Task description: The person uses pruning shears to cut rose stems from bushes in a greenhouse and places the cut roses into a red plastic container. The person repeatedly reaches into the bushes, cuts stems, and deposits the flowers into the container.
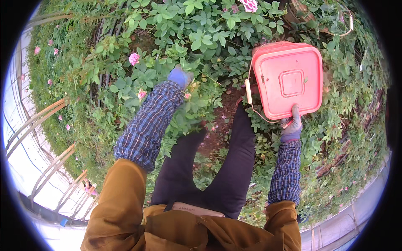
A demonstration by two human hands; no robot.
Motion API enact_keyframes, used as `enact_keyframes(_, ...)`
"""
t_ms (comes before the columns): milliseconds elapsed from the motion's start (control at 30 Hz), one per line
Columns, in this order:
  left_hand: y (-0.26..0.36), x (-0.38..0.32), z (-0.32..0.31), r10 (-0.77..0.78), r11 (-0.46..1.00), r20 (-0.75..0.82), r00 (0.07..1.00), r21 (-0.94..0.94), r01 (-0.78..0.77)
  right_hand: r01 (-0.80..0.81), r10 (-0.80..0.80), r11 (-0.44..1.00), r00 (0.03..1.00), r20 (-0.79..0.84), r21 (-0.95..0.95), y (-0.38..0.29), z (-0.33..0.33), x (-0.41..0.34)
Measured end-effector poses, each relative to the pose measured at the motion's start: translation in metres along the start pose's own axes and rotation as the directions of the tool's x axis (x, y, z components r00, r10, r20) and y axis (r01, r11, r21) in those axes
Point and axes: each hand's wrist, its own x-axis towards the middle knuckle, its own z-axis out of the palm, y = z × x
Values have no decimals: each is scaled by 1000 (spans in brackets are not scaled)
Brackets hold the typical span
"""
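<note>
My left hand (180, 77), in a blue-purple glove, is among the leaves of a rose bush (201, 40). It is blurred and its fingers are partly hidden, so whether it grips a stem is unclear. Close below it are a small pink rosebud (187, 95) and another pink bud (141, 93). My right hand (292, 125), also gloved, grips the near edge of a pink-red square plastic bucket (276, 91), thumb on top. Its flat face has a raised square and a few plant bits. A wire handle with a white grip (248, 91) hangs at its left side.
Dense rose foliage surrounds me, with an open pink rose (134, 58) at the left. Brown soil (216, 131) shows between my legs. Another wire handle (350, 23) is at the upper right. Bent poles (47, 166) line white sheeting at the left.
</note>
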Motion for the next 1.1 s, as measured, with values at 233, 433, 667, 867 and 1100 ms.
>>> enact_keyframes(233,44,65,14,68,534,357,932,776,-336,-25,49,903,998,45,-428,6,11,121)
enact_keyframes(433,43,90,15,29,704,201,979,691,-163,-319,331,914,944,7,-249,-1,9,186)
enact_keyframes(667,27,79,11,-74,828,-1,997,557,62,-340,368,903,927,64,-263,-8,30,180)
enact_keyframes(867,-12,-26,24,-219,937,-118,969,253,243,-355,381,900,923,61,-252,-2,23,183)
enact_keyframes(1100,-23,-83,78,222,963,96,970,133,-233,-380,403,863,915,-1,-333,-5,34,181)
